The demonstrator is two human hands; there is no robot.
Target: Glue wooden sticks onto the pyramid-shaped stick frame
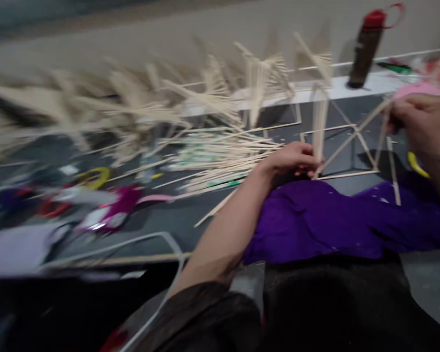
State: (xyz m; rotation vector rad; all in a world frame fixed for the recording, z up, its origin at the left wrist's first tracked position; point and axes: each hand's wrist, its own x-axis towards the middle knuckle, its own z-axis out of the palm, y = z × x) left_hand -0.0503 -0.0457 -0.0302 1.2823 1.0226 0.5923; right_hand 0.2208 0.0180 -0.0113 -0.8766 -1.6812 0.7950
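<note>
In the head view, which motion blurs, the left hand (298,159) is low at the near left corner of a stick frame (348,174), its fingers closed on the foot of some upright sticks (319,127). The right hand (414,115) is raised at the far right side of the frame, fingers curled in and closed, as far as the blur lets me judge, on the upper end of a slanting stick (381,139). The frame is between the two hands — thin pale sticks along its near and far sides, with two more crossing in an X. Just in front of it a purple cloth (311,215) lies bunched along the table edge, and a loose stick (394,171) lies with its near end over the cloth. To the left of the left hand a wide pile of sticks (220,159) is spread on the grey table (150,215), green showing among them. Behind, a row of stick fans (264,80) stands along a white strip, smearing into blur toward the left. A dark bottle (366,49) with a red cap stands at the back right, and a pink item (421,89) shows behind the right hand. Farther left are a yellow ring (93,177), a shiny magenta packet (113,210) and a pale sheet (18,247) — all too smeared for finer detail.
</note>
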